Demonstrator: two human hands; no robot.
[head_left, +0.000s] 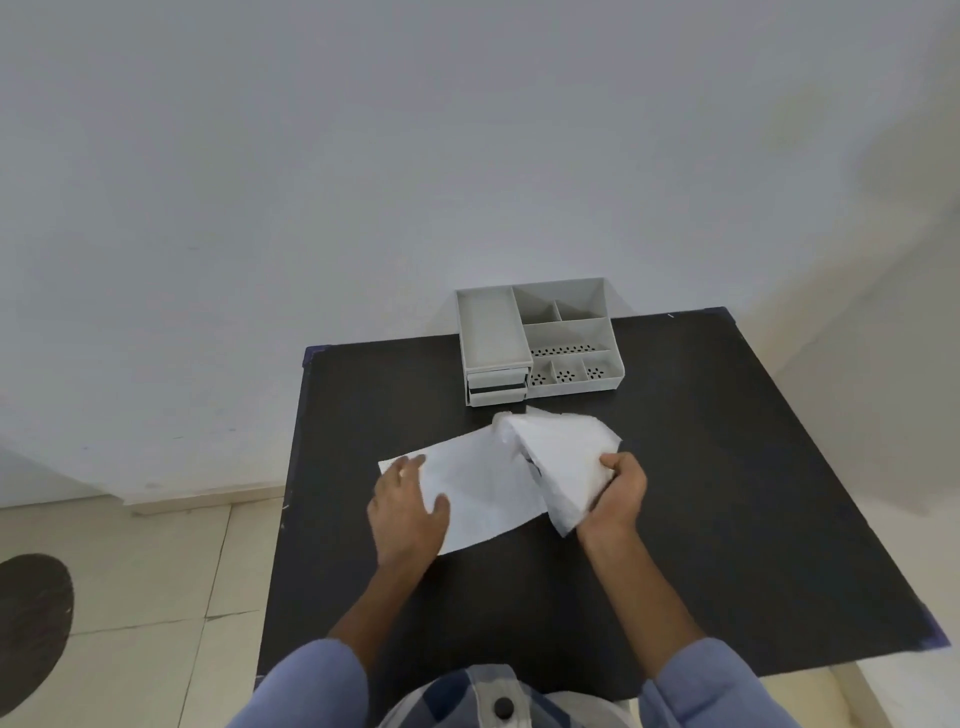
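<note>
A white cloth (483, 483) lies on the black table (727, 441), its left part flat and its right part lifted into a fold. My left hand (410, 506) rests flat on the cloth's left side, fingers spread. My right hand (621, 491) grips the raised right part of the cloth, fingers curled around it. Beyond the cloth stands a grey plastic organiser (540, 340).
The organiser has several open compartments, some with perforated bottoms, and two small drawers at its front left. It stands at the table's far edge against a white wall. Tiled floor and a dark round mat (31, 623) lie to the left.
</note>
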